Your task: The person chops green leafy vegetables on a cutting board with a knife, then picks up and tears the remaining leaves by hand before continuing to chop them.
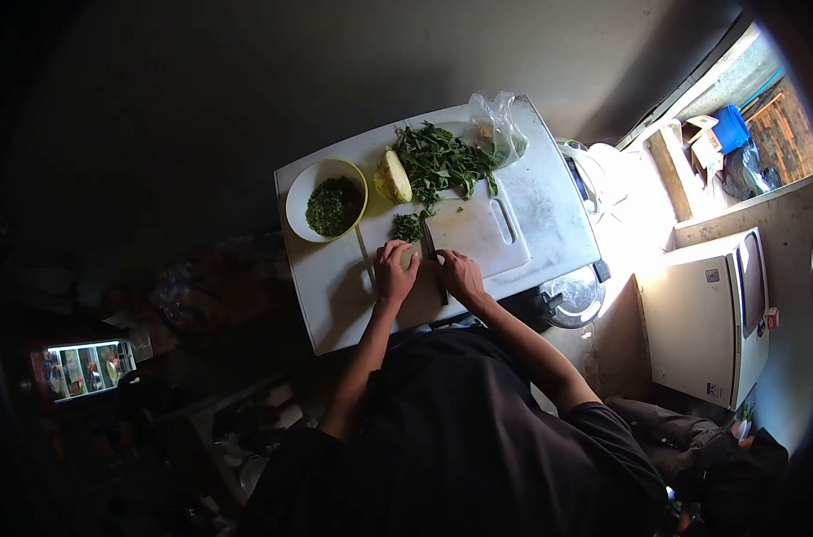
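Observation:
A white cutting board lies on a white table. My right hand is closed on a dark knife, whose blade points away from me over the board's left part. Just left of the knife is my left hand, its fingers bent beside a small pile of chopped greens; whether it holds anything is too small to tell. Leafy greens lie behind the board, next to a pale cut vegetable. More chopped greens fill part of a bowl at the left.
A clear plastic bag sits at the table's back right corner. Right of the table stand a small white fridge and a round clear-lidded container. A blue bucket shows at the upper right. Dark clutter lies at the lower left.

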Demonstrator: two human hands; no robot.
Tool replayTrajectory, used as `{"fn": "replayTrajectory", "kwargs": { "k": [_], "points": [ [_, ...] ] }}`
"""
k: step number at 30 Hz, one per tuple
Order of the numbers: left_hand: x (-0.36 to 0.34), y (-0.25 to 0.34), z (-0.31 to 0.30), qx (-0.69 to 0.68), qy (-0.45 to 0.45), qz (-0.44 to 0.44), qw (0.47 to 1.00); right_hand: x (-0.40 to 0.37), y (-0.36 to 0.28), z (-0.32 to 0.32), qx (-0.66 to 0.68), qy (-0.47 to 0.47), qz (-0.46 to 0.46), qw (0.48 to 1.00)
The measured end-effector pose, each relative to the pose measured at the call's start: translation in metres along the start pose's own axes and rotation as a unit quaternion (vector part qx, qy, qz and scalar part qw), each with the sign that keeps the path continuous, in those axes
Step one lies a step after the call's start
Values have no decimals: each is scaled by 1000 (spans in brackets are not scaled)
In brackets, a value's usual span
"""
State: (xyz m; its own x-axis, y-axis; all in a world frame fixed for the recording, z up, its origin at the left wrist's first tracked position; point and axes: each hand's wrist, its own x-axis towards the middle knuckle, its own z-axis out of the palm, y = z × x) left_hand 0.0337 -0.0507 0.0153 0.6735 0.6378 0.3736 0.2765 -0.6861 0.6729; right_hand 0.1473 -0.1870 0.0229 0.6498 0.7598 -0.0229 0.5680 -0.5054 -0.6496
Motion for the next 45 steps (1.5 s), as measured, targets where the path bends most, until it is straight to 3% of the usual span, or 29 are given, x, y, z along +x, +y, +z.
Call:
{"fn": "replayTrajectory", "kwargs": {
  "k": [6, 8, 12, 14, 17, 20, 24, 26, 30, 32, 33, 35, 40, 43, 45],
  "points": [
    [8, 11, 9, 23, 15, 16, 999, 28, 23, -3, 85, 22, 42, 995],
    [11, 13, 11, -29, -41, -54, 997, 47, 37, -3, 93, 48, 19, 994],
    [26, 21, 15, -21, -43, -27, 998, 100, 63, 9, 162, 113, -3, 980],
    [36, 21, 18, -31, -23, -4, 999, 114, 52, -3, 140, 70, 78, 985],
    [49, 19, 23, -32, -15, -14, 999, 126, 42, -5, 168, 27, 123, 978],
    [57, 17, 25, -47, -15, -7, 999, 134, 45, 6, 121, 54, 84, 988],
    [64, 12, 30, -54, -13, -15, 998, 140, 55, 17, 143, 50, 106, 983],
    [67, 11, 29, -55, -24, -15, 998, 143, 63, 23, 235, 74, 56, 968],
    [78, 12, 30, -126, 19, -22, 992, 128, 11, -37, 299, 0, 108, 948],
    [86, 16, 26, -147, 16, -47, 988, 127, 6, -44, 282, 20, 2, 959],
    [92, 12, 29, -123, 58, 30, 990, 126, 4, -46, 283, 19, 4, 959],
    [95, 9, 35, -152, 42, 0, 987, 127, 0, -50, 236, 58, -91, 966],
    [99, 30, 29, -212, 3, -142, 967, 128, -6, -63, 212, 61, -148, 964],
    [98, 21, 32, -213, 18, -84, 973, 130, 0, -60, 199, 43, -169, 964],
    [96, 15, 33, -223, 16, -93, 970, 131, 0, -59, 192, 33, -174, 965]
  ]
}}
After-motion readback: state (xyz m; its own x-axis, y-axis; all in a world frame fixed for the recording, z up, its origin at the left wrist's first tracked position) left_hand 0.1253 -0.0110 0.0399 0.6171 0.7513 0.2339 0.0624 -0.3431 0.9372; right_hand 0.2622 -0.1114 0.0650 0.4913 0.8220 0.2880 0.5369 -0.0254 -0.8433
